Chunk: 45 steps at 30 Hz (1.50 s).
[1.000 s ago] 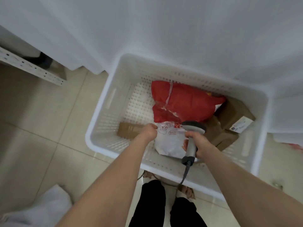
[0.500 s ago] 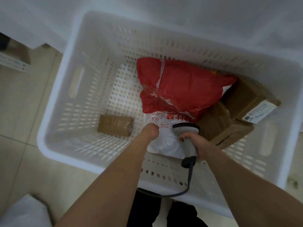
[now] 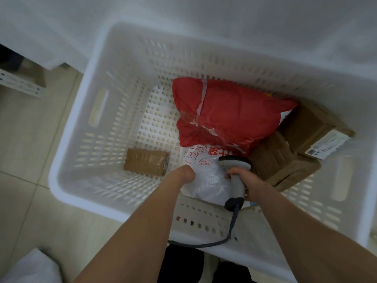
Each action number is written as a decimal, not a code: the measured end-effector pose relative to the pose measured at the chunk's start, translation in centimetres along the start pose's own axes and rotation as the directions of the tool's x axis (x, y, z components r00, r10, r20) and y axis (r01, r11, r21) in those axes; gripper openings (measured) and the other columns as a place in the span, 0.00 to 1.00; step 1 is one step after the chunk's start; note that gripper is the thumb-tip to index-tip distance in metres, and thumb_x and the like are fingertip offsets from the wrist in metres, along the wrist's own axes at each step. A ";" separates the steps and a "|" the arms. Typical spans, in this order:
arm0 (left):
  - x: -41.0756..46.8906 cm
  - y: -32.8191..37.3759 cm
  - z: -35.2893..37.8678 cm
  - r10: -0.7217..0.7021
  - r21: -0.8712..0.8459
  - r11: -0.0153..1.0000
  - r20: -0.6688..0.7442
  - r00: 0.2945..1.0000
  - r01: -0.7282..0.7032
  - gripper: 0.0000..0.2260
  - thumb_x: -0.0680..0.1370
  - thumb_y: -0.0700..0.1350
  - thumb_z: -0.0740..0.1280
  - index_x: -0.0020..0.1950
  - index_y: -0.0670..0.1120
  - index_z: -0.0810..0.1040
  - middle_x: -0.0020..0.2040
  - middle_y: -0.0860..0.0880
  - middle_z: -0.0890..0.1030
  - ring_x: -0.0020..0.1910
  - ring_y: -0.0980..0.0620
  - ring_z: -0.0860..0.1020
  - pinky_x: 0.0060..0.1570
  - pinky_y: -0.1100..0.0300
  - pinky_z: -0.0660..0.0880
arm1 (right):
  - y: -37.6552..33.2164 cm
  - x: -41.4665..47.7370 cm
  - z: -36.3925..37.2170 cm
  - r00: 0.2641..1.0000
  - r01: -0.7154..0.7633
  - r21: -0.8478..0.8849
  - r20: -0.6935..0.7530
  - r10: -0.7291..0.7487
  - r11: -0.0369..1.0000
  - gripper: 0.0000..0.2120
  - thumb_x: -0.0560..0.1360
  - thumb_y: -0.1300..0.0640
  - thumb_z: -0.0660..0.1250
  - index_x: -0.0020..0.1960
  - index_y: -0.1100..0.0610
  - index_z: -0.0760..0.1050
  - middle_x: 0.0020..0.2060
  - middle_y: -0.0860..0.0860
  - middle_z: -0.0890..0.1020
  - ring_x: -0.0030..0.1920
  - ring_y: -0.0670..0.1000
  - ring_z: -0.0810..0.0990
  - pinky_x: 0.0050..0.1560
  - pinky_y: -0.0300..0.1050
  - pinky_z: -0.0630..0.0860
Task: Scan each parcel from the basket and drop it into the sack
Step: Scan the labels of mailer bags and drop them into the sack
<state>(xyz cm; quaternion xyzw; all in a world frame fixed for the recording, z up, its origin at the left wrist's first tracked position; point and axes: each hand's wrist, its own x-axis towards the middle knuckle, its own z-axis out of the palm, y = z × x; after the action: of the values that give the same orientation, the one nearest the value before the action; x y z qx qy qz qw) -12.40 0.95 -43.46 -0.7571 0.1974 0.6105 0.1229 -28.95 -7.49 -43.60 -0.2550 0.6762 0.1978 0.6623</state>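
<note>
Right, from the head view: the white bubble mailer (image 3: 206, 178) lies directly between my two hands, low against the near wall of the white basket (image 3: 67, 156). Its long axis runs away from me, and its far end is tucked under the red poly mailer (image 3: 228, 115). My left hand (image 3: 184, 173) is the nearer one and touches the mailer's left edge. Its fingers are hidden behind the knuckles, so I cannot tell whether they pinch it. My right hand (image 3: 250, 182) is wrapped around the handle of the barcode scanner (image 3: 236, 174), whose head hovers over the mailer's right side. Left of my left hand sits a small brown taped parcel (image 3: 145, 162), and two cardboard boxes (image 3: 285, 158) lie beyond my right. I'd judge the lift falls to the left hand.
</note>
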 end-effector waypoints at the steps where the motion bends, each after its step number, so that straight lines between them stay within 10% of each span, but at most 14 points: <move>1: 0.1 -0.1 0.0 0.002 0.003 1.000 0.005 1.000 -0.002 0.18 0.83 0.39 0.51 0.73 0.37 0.62 0.72 0.38 0.65 0.69 0.41 0.67 0.65 0.50 0.67 | 0.2 0.4 -0.1 1.000 -0.007 0.035 0.029 0.006 0.999 0.16 0.63 0.55 0.75 0.47 0.60 0.80 0.48 0.58 0.82 0.49 0.58 0.81 0.60 0.53 0.76; 9: -5.1 -1.3 -3.1 0.098 0.030 0.995 -0.063 0.993 -0.096 0.24 0.82 0.34 0.51 0.78 0.44 0.54 0.77 0.42 0.58 0.74 0.43 0.62 0.70 0.56 0.61 | -1.8 -4.6 1.1 0.983 0.031 0.260 0.169 -0.077 0.965 0.09 0.78 0.58 0.65 0.42 0.62 0.78 0.31 0.53 0.77 0.27 0.49 0.75 0.27 0.40 0.75; 14: -12.0 -3.0 -6.5 0.159 0.130 0.981 -0.086 0.984 -0.147 0.38 0.75 0.39 0.69 0.79 0.52 0.51 0.75 0.45 0.64 0.68 0.44 0.70 0.64 0.53 0.71 | -3.9 -12.7 3.1 0.960 0.034 0.411 0.240 -0.144 0.911 0.07 0.78 0.62 0.65 0.44 0.62 0.80 0.36 0.54 0.77 0.31 0.48 0.73 0.31 0.39 0.77; 18: -19.1 -3.2 -9.0 0.160 -0.058 0.978 -0.416 0.895 -0.202 0.08 0.77 0.47 0.67 0.54 0.57 0.80 0.55 0.48 0.82 0.52 0.46 0.80 0.53 0.53 0.77 | -5.8 -21.0 4.4 0.938 0.114 0.451 0.244 -0.245 0.885 0.07 0.79 0.62 0.64 0.47 0.63 0.79 0.34 0.53 0.77 0.30 0.47 0.75 0.30 0.37 0.78; 22: -28.2 -2.1 -12.4 0.105 -0.165 0.962 -0.517 0.850 -0.219 0.06 0.79 0.49 0.64 0.50 0.51 0.79 0.40 0.49 0.78 0.42 0.46 0.78 0.42 0.56 0.75 | -7.6 -30.0 4.5 0.908 0.192 0.603 0.190 -0.373 0.774 0.03 0.76 0.65 0.65 0.48 0.60 0.78 0.37 0.55 0.79 0.36 0.50 0.78 0.39 0.42 0.77; 31: -48.7 -1.1 -19.4 -0.075 -0.568 0.662 -0.700 0.710 -0.490 0.15 0.77 0.49 0.68 0.60 0.42 0.76 0.56 0.41 0.80 0.55 0.41 0.79 0.56 0.50 0.75 | -9.4 -49.7 1.3 0.870 0.409 0.566 -0.005 -0.493 0.716 0.03 0.76 0.66 0.65 0.48 0.61 0.76 0.32 0.53 0.77 0.30 0.48 0.75 0.26 0.41 0.74; 39: -62.7 -2.9 -23.5 0.084 -0.406 0.669 -0.792 0.605 -0.623 0.06 0.74 0.48 0.71 0.46 0.47 0.80 0.52 0.42 0.83 0.53 0.42 0.81 0.59 0.47 0.76 | -8.4 -64.8 0.9 0.737 0.589 0.499 -0.011 -0.675 0.636 0.14 0.71 0.65 0.70 0.57 0.60 0.77 0.48 0.60 0.85 0.49 0.61 0.84 0.55 0.63 0.79; 45: -73.6 -3.7 -23.7 0.324 -0.089 0.775 -0.794 0.515 -0.626 0.05 0.75 0.43 0.71 0.44 0.42 0.79 0.43 0.44 0.79 0.44 0.51 0.76 0.46 0.60 0.71 | -6.9 -73.3 2.2 0.532 0.784 0.410 -0.056 -0.845 0.467 0.12 0.73 0.67 0.70 0.55 0.61 0.74 0.41 0.57 0.81 0.40 0.54 0.80 0.45 0.50 0.79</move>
<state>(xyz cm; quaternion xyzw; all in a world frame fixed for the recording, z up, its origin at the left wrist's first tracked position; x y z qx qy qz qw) -2.99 5.13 33.24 -0.8592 0.3159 0.2827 -0.2866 -23.54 -5.50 29.82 -0.3945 0.4427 -0.2610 0.7618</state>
